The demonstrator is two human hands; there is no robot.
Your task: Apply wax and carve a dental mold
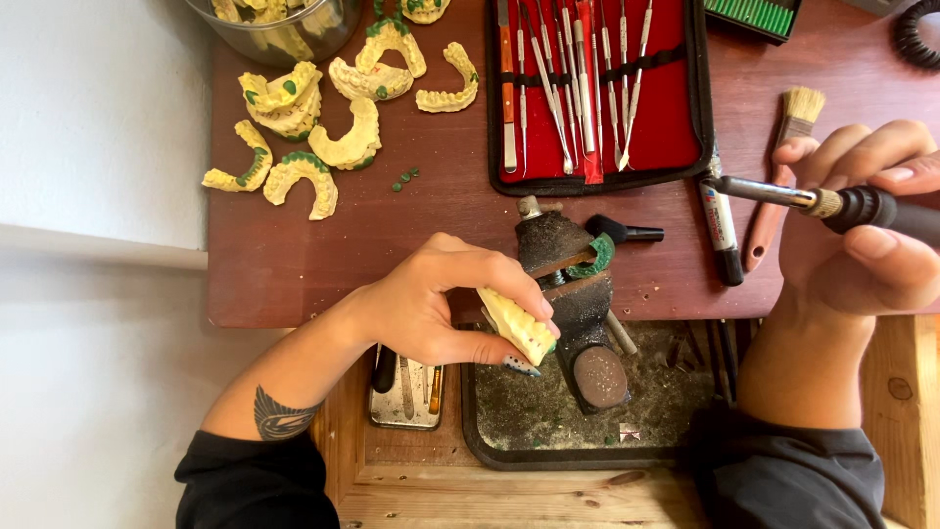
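One head cam — looks straight down, close, over workbench (pixel 294 255).

The left hand (pixel 441 309) covers much of the yellow dental cast (pixel 517 325), so its teeth side cannot be read. The handpiece (pixel 842 206) in the right hand (pixel 862 230) runs off the right edge. The glass bowl (pixel 279 34) of casts, the green-ribbed box (pixel 754 15) and the black coiled cord (pixel 916 34) are cut off at the top. The tips in the instrument case (pixel 597 93) are too small to tell apart.
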